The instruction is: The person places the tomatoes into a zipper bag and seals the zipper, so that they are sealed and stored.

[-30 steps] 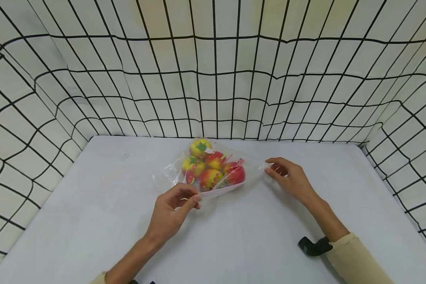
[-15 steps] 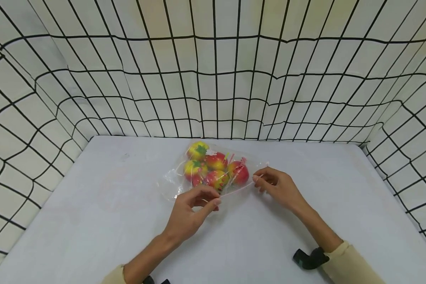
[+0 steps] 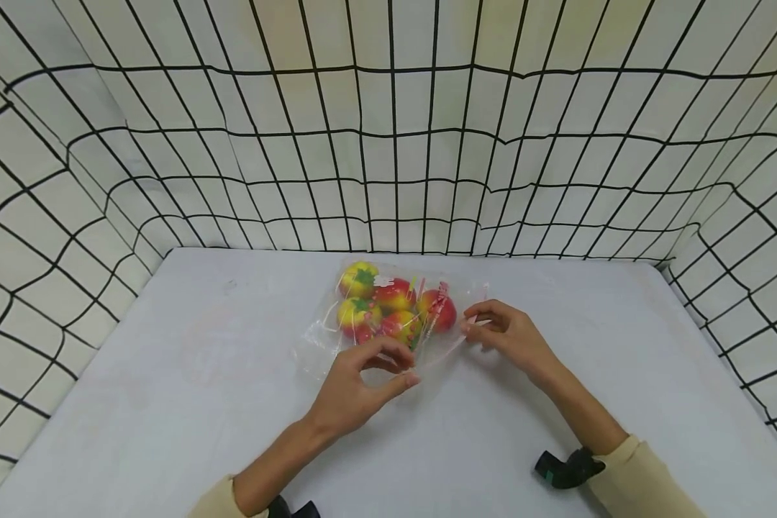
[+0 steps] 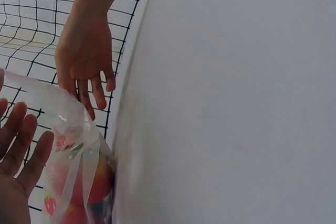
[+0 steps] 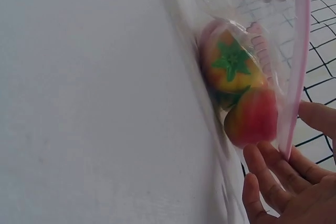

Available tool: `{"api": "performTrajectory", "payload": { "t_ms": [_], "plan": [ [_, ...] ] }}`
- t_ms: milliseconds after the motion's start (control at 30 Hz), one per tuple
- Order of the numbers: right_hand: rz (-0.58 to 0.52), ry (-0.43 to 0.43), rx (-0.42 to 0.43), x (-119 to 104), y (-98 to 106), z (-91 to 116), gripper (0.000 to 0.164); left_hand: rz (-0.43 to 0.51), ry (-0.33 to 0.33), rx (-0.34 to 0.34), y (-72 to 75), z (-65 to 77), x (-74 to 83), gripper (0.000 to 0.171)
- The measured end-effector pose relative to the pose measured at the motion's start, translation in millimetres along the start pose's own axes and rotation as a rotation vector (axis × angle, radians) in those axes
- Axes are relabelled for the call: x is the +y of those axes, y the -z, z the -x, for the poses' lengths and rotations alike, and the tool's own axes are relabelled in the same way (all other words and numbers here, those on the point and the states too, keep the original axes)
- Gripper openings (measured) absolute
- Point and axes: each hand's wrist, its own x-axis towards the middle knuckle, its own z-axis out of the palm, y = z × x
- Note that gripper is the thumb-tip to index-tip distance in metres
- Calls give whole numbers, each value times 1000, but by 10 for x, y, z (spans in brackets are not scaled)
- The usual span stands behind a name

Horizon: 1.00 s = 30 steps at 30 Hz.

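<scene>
A clear zip bag [image 3: 442, 351] with pink print lies near the table's far side. Inside are several red-and-yellow fruits [image 3: 396, 295], with star-shaped green tops on some. My left hand [image 3: 362, 388] pinches the near edge of the bag between thumb and fingertips. At the bag's right corner, my right hand [image 3: 511, 342] grips the same edge. The right wrist view shows the pink zip strip [image 5: 300, 51] running up from between that hand's thumb and fingers. In the left wrist view the left hand [image 4: 21, 166] is partly cut off by the frame.
The white table [image 3: 188, 374] extends on both sides of the bag. Black netting [image 3: 395, 133] over pale walls encloses it at the back and sides. A black device [image 3: 566, 469] sits by the right cuff, and another [image 3: 294, 508] by the left.
Over the past second the left hand moved right and toward me along the bag's edge. The right hand came inward to the left. The bag shifted slightly toward me.
</scene>
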Motion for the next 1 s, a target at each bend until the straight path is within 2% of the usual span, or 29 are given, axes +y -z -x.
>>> {"api": "performTrajectory", "payload": {
  "t_ms": [100, 233, 333, 467, 667, 800, 1000],
  "plan": [
    [-20, 8, -11, 12, 30, -31, 43, -103, -9, 37, 70, -40, -11, 22],
    [-23, 16, -23, 50, 58, -60, 46, -327, -8, 73, 168, -111, -30, 31],
    [-24, 22, -30, 85, 72, -68, 48, -466, 18, 59, 218, -171, -76, 42],
    [-27, 24, -30, 120, 77, -86, 48, -576, 58, 11, 244, -227, -149, 53],
    [20, 46, 4, 150, 81, -111, 47, -651, 81, -35, 255, -231, -192, 59],
    [73, 79, 22, 173, 103, -109, 46, -656, 88, -43, 258, -205, -202, 59],
    [80, 89, 27, 225, 133, -141, 47, -657, 89, -50, 244, -179, -223, 60]
  ]
}}
